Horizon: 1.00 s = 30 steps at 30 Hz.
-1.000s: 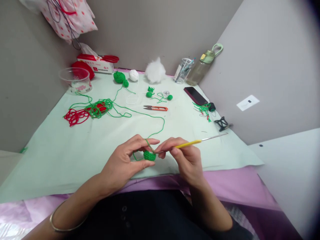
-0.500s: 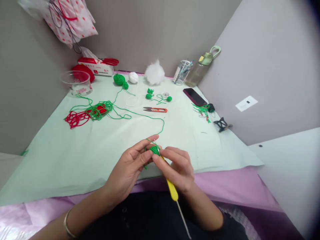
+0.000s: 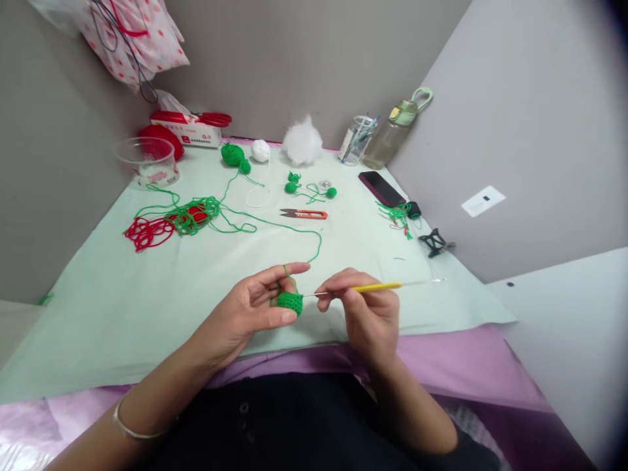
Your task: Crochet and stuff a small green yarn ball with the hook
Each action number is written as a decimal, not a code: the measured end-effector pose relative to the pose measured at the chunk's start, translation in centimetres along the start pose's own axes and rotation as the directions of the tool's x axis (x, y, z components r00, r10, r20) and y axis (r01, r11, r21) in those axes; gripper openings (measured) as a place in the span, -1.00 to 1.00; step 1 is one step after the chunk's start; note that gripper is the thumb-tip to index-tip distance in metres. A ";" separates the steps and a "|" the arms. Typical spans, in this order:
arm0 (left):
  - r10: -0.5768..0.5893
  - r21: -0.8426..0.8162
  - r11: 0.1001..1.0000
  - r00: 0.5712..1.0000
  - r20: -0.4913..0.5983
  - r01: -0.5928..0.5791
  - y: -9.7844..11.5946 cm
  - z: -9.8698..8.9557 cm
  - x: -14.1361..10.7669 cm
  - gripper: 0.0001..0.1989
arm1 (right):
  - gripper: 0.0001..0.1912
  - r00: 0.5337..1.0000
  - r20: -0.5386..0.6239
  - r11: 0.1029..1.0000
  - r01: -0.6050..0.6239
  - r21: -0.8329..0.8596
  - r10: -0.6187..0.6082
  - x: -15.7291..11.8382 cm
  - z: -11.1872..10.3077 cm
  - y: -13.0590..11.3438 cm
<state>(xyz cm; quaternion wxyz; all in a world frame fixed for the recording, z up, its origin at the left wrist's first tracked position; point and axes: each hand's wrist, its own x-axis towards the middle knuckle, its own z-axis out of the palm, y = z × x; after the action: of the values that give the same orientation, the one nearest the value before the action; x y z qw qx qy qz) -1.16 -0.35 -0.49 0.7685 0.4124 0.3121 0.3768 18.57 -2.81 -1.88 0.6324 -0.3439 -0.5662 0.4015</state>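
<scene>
A small green crocheted piece (image 3: 290,303) is pinched between the thumb and fingers of my left hand (image 3: 250,304), with green yarn looped over the raised index finger. My right hand (image 3: 366,311) grips a crochet hook by its yellow handle (image 3: 377,287). The hook lies nearly level, its thin metal tip at the right edge of the green piece. From my left hand a green strand (image 3: 320,245) runs back over the cloth to a tangle of green yarn (image 3: 196,216) beside red yarn (image 3: 148,234).
Orange-handled snips (image 3: 304,214) lie mid-table, with small green pieces (image 3: 291,188) behind them. Farther back are green yarn balls (image 3: 232,155), a white ball (image 3: 260,151), fluffy stuffing (image 3: 303,142) and a plastic tub (image 3: 150,163). To the right are a pen cup (image 3: 357,140), bottle (image 3: 392,134) and phone (image 3: 382,189).
My right hand has moved right and turned the hook from steeply slanted to nearly level. The green piece is lower and farther left, more exposed, and its tip contact is now at the right edge.
</scene>
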 end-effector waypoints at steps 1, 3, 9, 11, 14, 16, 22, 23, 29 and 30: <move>0.005 0.015 1.000 1.000 0.014 -0.005 0.0 -0.2 0.0 -0.46 | -0.85 0.999 -0.009 0.998 -0.039 0.051 0.039 0.1 0.0 0.0; 0.017 0.044 0.999 0.999 0.034 -0.018 0.0 -0.5 0.1 -0.50 | -0.84 0.995 -0.026 0.988 -0.097 0.123 0.100 0.3 0.1 0.0; 0.008 0.043 0.999 0.999 0.040 -0.010 0.1 -0.7 0.0 -0.57 | -0.79 0.967 -0.021 0.942 -0.243 0.229 0.255 1.1 0.0 -0.5; 0.002 0.014 1.000 1.000 0.009 -0.002 0.1 -0.5 -0.1 -0.58 | -0.76 0.960 0.019 0.933 -0.277 0.230 0.281 1.1 0.0 -0.6; 0.001 -0.004 1.000 1.000 -0.028 -0.002 -0.4 -0.1 0.0 -0.57 | -0.82 0.986 0.050 0.983 -0.165 0.083 0.161 0.4 0.3 -0.4; 0.020 -0.011 1.000 0.999 -0.033 -0.020 -1.0 0.1 0.0 -0.54 | -0.82 0.999 0.037 0.980 0.029 -0.198 -0.022 -0.3 0.7 0.0; 0.021 -0.118 0.993 0.997 -0.076 -0.030 -2.0 1.1 -0.2 -0.58 | -0.50 0.894 0.162 0.650 0.418 -0.635 -0.418 -1.7 1.5 1.2; 0.000 -0.156 0.988 0.998 -0.055 -0.009 -1.9 1.2 -0.2 -0.58 | -0.50 0.905 0.129 0.694 0.396 -0.602 -0.405 -1.6 1.5 1.2; -0.061 -0.206 0.977 0.998 -0.023 0.055 -0.7 0.8 -0.4 -0.56 | -0.72 0.974 0.024 0.934 0.223 -0.280 -0.226 -0.4 0.8 0.1; -0.062 -0.197 0.979 0.998 -0.027 0.056 -0.6 0.6 -0.4 -0.57 | -0.74 0.981 0.003 0.956 0.190 -0.223 -0.194 -0.3 0.7 0.0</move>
<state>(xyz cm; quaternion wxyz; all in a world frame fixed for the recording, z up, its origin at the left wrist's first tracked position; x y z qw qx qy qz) -0.71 -1.12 -0.67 0.8110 0.3189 0.2982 0.3895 17.90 -3.08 -1.95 0.6313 -0.3596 -0.6323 0.2689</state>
